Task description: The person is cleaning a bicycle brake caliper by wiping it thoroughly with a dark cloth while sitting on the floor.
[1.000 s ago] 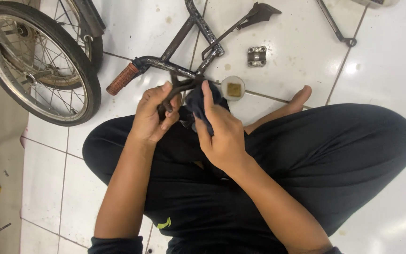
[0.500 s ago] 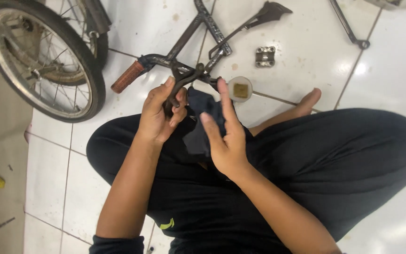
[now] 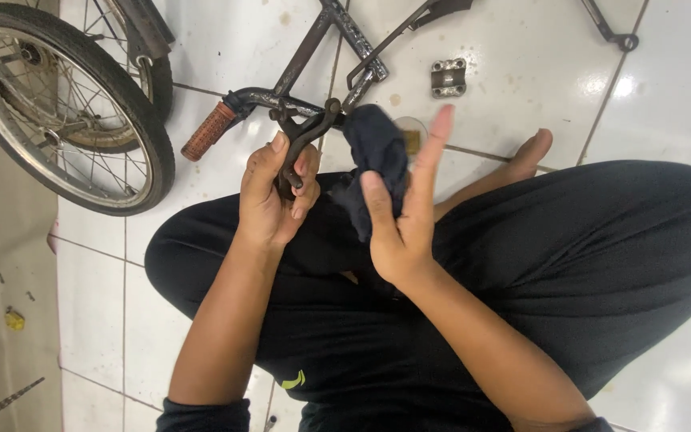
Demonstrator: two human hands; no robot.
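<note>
My left hand (image 3: pixel 272 200) grips a rusty metal bicycle part (image 3: pixel 301 142), a curved brake-like piece, and holds it upright above my lap. My right hand (image 3: pixel 404 210) holds a dark cloth (image 3: pixel 373 164) against its palm with the thumb, its fingers stretched upward. The cloth hangs just to the right of the metal part, close to it. I sit cross-legged in black trousers on a white tiled floor.
A handlebar with an orange-brown grip (image 3: pixel 209 130) lies on the floor ahead. A small bicycle wheel (image 3: pixel 57 112) stands at the upper left. A metal clamp bracket (image 3: pixel 449 77) and a small round tin (image 3: pixel 411 136) lie beyond my hands. My bare foot (image 3: pixel 531 152) is at right.
Both hands rose slightly. My right hand opened its fingers upward, with the cloth now bunched against the palm. The metal part stayed in my left hand.
</note>
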